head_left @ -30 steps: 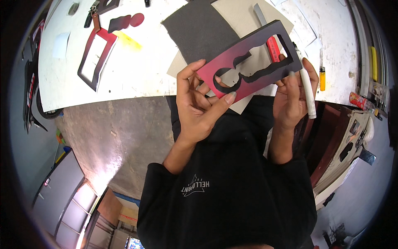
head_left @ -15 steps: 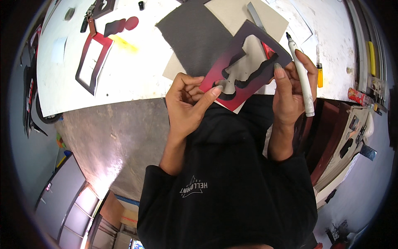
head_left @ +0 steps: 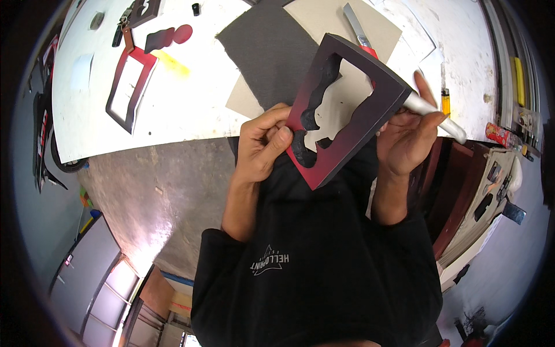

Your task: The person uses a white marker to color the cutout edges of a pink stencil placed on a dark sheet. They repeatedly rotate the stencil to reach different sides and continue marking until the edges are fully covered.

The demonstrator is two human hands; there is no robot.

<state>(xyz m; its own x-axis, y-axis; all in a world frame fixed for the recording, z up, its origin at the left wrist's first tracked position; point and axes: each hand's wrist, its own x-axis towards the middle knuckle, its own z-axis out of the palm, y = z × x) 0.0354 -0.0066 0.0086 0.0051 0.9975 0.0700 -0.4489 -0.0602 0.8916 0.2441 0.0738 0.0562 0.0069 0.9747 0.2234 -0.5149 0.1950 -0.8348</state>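
The pen (head_left: 437, 111) is blurred, and one end of it is lost behind the dark corner of the frame (head_left: 347, 141). The knife (head_left: 354, 26) is partly covered too: its bare blade shows, while much of its red handle is out of sight behind the same frame. Beige board (head_left: 376, 34) appears on both sides of the dark sheet (head_left: 260, 55) — whether as one piece or several cannot be told. A dark block (head_left: 143, 13) is cut off by the upper edge of the view, beside a bunch of keys (head_left: 124, 28) too dim to make out well.

The frame is held tilted in the air, over the near edge of the desk (head_left: 196, 107) and the person's lap. The left hand (head_left: 257, 147) pinches its red end, thumb in front, other fingers mostly behind. The right hand (head_left: 404, 144) grasps the pen between thumb and fingers; some fingertips meet the frame's dark side, though their hold on it is unclear.

The frame is a thick slab, fading from red to near-black, smooth on its face — its wavy opening has rough, black inner walls. The sheet looks matte and finely textured, the board flat and plain. A flat, angular border (head_left: 114, 95) in similar colours lies at left, near a lobed offcut (head_left: 167, 36).
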